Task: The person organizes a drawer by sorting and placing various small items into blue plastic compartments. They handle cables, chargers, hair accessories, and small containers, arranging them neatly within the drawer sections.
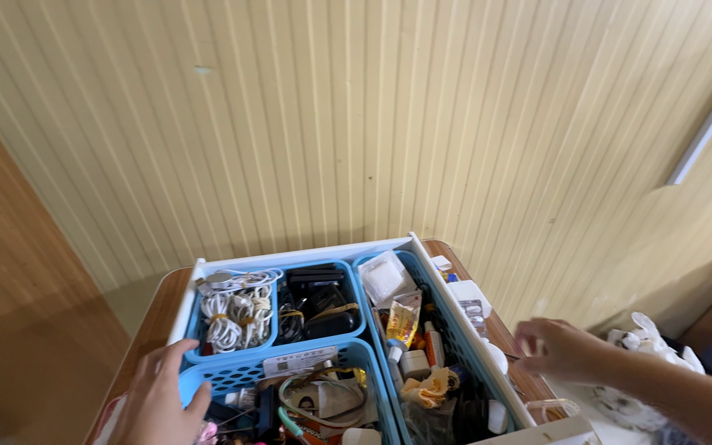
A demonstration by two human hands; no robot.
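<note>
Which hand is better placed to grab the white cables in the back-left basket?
Left, probably. The left hand rests at the near corner of the basket holding the white cables, close below them. The right hand hovers outside the tray's right wall, with two more baskets between.

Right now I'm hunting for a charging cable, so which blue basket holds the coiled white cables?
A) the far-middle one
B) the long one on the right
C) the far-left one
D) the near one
C: the white cables lie bundled in the far-left basket, just beyond the left hand; the middle basket holds black items.
</note>
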